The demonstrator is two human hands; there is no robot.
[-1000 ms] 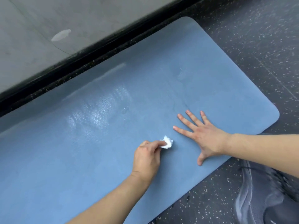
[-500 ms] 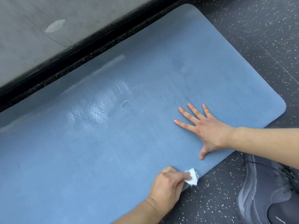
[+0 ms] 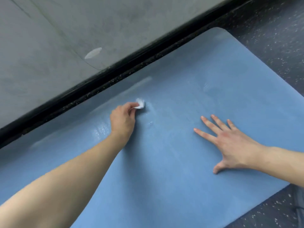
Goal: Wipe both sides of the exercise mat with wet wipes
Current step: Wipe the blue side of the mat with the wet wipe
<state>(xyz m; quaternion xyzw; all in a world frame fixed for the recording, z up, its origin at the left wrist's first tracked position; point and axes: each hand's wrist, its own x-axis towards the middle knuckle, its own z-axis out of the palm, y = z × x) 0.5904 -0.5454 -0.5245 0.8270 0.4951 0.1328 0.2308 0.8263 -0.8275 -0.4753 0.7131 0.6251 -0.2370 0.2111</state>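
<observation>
Head view: the blue exercise mat (image 3: 172,162) lies flat on the dark speckled floor (image 3: 271,38), its far long edge along a black baseboard (image 3: 115,69) beneath a grey wall (image 3: 49,38). The left hand (image 3: 122,118) pinches a crumpled white wet wipe (image 3: 139,103) against the mat near that far edge, beside a glistening damp patch (image 3: 101,130). The right hand (image 3: 228,142) rests released, palm down, fingers spread, near the mat's near edge.
</observation>
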